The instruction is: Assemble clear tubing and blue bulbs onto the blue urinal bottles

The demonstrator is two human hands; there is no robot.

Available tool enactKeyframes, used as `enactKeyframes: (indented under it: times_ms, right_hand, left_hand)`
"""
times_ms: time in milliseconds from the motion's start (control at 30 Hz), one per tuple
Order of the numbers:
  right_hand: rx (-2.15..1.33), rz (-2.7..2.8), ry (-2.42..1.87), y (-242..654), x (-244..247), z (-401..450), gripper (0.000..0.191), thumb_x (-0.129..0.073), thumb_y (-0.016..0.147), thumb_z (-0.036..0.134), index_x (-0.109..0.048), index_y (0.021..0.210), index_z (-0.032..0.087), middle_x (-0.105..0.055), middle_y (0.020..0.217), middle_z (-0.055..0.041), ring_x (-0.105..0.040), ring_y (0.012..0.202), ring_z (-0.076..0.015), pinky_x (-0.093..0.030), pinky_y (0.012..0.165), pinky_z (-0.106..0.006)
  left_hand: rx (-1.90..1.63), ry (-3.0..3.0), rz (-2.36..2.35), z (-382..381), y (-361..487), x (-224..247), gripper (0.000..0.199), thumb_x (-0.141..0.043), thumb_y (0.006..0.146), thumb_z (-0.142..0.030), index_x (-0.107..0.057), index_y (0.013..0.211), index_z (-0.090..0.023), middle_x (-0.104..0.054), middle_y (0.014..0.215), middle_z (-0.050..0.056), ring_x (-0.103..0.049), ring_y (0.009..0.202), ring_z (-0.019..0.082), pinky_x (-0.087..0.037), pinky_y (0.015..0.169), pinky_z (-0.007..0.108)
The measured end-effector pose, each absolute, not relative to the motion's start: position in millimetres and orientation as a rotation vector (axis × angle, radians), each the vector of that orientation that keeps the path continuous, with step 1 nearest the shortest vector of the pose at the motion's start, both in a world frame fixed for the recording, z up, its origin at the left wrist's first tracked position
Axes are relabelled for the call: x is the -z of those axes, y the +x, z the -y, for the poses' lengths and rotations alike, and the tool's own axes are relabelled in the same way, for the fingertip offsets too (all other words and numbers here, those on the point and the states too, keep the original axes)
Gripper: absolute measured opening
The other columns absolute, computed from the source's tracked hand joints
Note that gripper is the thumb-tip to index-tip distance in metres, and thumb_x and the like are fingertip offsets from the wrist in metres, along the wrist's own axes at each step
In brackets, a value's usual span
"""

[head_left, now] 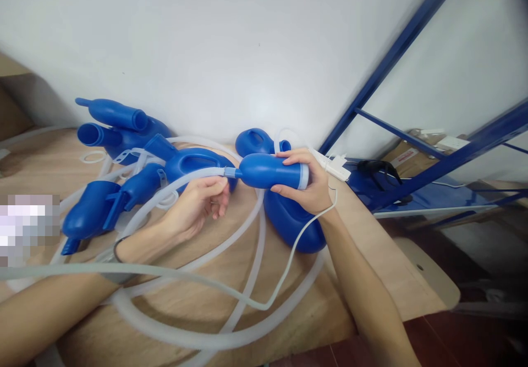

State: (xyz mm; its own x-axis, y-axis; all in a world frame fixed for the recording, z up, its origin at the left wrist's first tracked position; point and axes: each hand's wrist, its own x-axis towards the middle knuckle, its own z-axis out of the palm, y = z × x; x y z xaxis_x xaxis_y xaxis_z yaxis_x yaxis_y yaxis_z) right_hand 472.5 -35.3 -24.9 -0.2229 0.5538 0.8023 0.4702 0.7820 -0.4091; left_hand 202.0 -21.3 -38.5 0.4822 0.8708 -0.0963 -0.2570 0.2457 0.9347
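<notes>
My right hand (305, 180) is wrapped round a blue plastic urinal cup (264, 170), lying sideways, near its light-blue rim. The cup's narrow nozzle points left and joins the end of a translucent plastic tube (181, 181) through a clear sleeve. Under that joint is my left hand (204, 204), thumb against the tube's lower side and the other fingers curled. How firmly it grips is hard to see. Directly below the cup lies a blue bottle (291, 221). Behind my left hand rests a blue bottle with a handle (198, 160).
More blue bottles and cups (93, 210) crowd the table's left side. Tubing loops (214, 339) across the wooden table (185, 301). A thin white cable (284, 270) crosses before my forearms. A white power strip (340, 170) and blue metal frame (396, 48) stand right.
</notes>
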Motion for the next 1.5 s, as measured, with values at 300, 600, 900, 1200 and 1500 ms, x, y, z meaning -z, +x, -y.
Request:
enactKeyframes:
  times_ms: [300,600,900,1200,1500]
  right_hand:
    - [-0.099,1.836,-0.844,474.7,25.6,35.5,0.051,-0.096,0.074,0.055,-0.069,0.111,0.033,-0.079,0.124,-0.0056,-0.075,0.116,-0.0333,-0.058,0.107,-0.058]
    - [-0.123,1.855,-0.786,470.1,26.2,34.5,0.045,-0.096,0.077,0.046,-0.069,0.110,0.032,-0.079,0.122,-0.0058,-0.075,0.114,-0.0322,-0.059,0.104,-0.057]
    - [-0.115,1.866,-0.788,468.8,26.5,35.2,0.045,-0.095,0.078,0.047,-0.068,0.111,0.032,-0.078,0.123,-0.0065,-0.075,0.115,-0.0320,-0.059,0.103,-0.056]
    - [-0.119,1.860,-0.821,468.0,26.1,36.2,0.044,-0.094,0.079,0.050,-0.068,0.110,0.032,-0.079,0.123,-0.0070,-0.074,0.115,-0.0326,-0.058,0.104,-0.058]
    - [-0.128,1.863,-0.825,468.8,26.0,36.1,0.044,-0.095,0.078,0.048,-0.068,0.110,0.031,-0.078,0.123,-0.0071,-0.074,0.115,-0.0321,-0.058,0.105,-0.057]
  left_hand:
    - [-0.848,1.061,-0.706,21.6,199.8,37.2,0.030,-0.079,0.081,-0.035,-0.062,0.067,-0.015,-0.059,0.059,0.000,-0.050,0.046,0.008,-0.033,0.043,0.018]
    - [-0.821,1.047,-0.693,25.8,202.2,33.5,0.032,-0.083,0.081,-0.035,-0.063,0.066,-0.014,-0.059,0.056,-0.001,-0.049,0.043,0.007,-0.034,0.042,0.016]
    - [-0.822,1.038,-0.703,23.8,203.5,37.4,0.034,-0.085,0.076,-0.039,-0.064,0.065,-0.015,-0.059,0.055,0.000,-0.050,0.041,0.008,-0.035,0.039,0.017]
    - [-0.800,1.024,-0.675,25.0,204.5,35.7,0.035,-0.087,0.076,-0.040,-0.064,0.068,-0.014,-0.062,0.059,0.001,-0.055,0.045,0.010,-0.036,0.038,0.016]
    - [-0.792,1.019,-0.658,28.1,205.1,32.5,0.045,-0.091,0.075,-0.048,-0.063,0.072,-0.014,-0.064,0.066,0.001,-0.060,0.049,0.011,-0.039,0.039,0.016]
